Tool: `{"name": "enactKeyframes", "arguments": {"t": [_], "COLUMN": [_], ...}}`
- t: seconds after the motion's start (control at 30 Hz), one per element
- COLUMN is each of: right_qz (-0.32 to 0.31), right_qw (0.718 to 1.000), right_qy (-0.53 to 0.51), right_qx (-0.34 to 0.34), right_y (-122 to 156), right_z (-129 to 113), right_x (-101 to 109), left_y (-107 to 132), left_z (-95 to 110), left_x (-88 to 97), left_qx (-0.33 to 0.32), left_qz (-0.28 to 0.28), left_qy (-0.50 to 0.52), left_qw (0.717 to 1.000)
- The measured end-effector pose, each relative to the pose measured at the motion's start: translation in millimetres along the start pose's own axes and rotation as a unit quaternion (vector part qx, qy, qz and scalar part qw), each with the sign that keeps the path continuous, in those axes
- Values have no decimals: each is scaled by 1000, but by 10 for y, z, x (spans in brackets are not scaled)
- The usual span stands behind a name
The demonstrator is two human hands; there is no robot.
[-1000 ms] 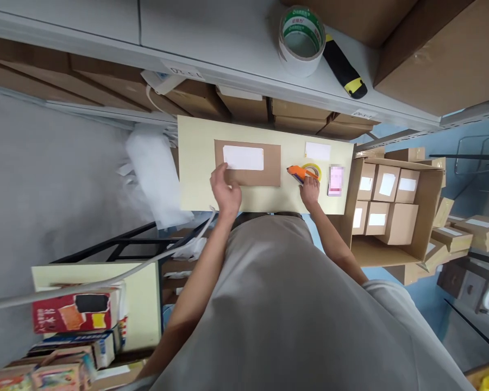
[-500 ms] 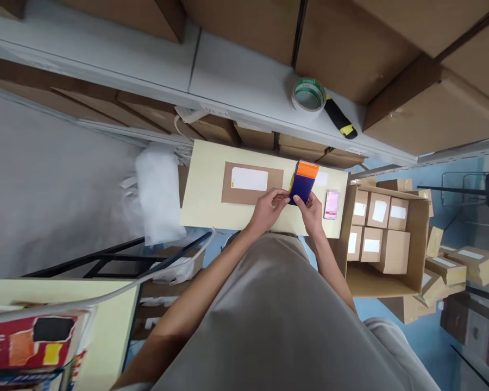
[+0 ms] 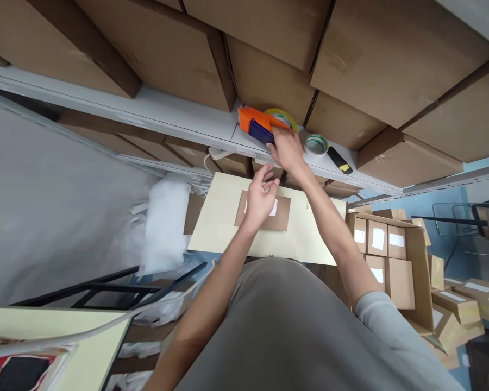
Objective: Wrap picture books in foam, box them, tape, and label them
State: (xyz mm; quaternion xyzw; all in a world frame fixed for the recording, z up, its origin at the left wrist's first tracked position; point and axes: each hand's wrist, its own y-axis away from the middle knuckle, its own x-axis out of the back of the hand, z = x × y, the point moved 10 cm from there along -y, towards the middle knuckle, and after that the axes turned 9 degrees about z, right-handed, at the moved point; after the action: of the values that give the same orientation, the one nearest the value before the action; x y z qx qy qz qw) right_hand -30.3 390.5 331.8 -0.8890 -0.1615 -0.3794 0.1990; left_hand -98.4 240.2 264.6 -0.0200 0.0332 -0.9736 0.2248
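Note:
My right hand [image 3: 287,151] is raised to the grey shelf [image 3: 179,111] and grips an orange and blue tape dispenser [image 3: 257,124] with a yellowish tape roll on it, resting at the shelf's edge. My left hand [image 3: 261,196] hovers below it, fingers loosely curled and apart, holding nothing. Under that hand a flat brown parcel [image 3: 281,214] with a white label lies on the pale yellow table [image 3: 220,217].
A roll of tape [image 3: 316,144] and a black and yellow cutter [image 3: 339,160] lie on the shelf to the right. Large cardboard boxes [image 3: 375,60] fill the shelf above. An open carton of small labelled boxes [image 3: 385,250] stands right of the table; bubble wrap [image 3: 163,222] hangs left.
My right hand lifted the tape dispenser from the table up to the shelf. My left hand let go of it and stays over the parcel. The view tilted upward.

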Motion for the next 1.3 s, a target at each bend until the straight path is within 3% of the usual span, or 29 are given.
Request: {"name": "enactKeyframes", "arguments": {"t": [0.1, 0.2, 0.3, 0.37, 0.47, 0.6, 0.7, 0.87, 0.97, 1.13, 1.3], "right_qz": [-19, -1, 68, 133, 199, 242, 232, 174, 120, 88, 104], "right_qw": [989, 984, 982, 982, 970, 905, 872, 868, 855, 848, 858], "right_qy": [149, 178, 173, 135, 71, 52, 65, 116, 138, 102, 71], "right_qx": [1, -7, 30, 24, -120, -347, -426, -451, -486, -513, -497], "right_y": [-228, -176, 224, 740, 1834, 3363, 3908, 3791, 3678, 3654, 3674], "right_z": [-15, -89, -135, 59, 882, 2156, 2816, 3523, 3871, 4181, 4226], "right_x": [-106, -88, 64, 189, 218, 61, -27, -141, -262, -430, -487], "left_y": [152, 287, 429, 565, 844, 1147, 1169, 1030, 927, 845, 902], "left_z": [-119, -279, -518, -722, -1110, -1669, -2123, -2978, -3319, -3492, -3510], "left_x": [-59, -156, -277, -390, -619, -964, -1214, -1607, -1836, -2105, -2148], "left_qx": [37, 74, 115, 148, 217, 280, 285, 319, 303, 229, 227], "left_qz": [1, -13, -32, -45, -72, -107, -115, -105, -117, -141, -128], "left_qy": [26, 30, 12, 3, -26, -73, -106, -177, -240, -300, -303], "left_qw": [999, 997, 993, 988, 973, 951, 946, 925, 915, 915, 917]}}
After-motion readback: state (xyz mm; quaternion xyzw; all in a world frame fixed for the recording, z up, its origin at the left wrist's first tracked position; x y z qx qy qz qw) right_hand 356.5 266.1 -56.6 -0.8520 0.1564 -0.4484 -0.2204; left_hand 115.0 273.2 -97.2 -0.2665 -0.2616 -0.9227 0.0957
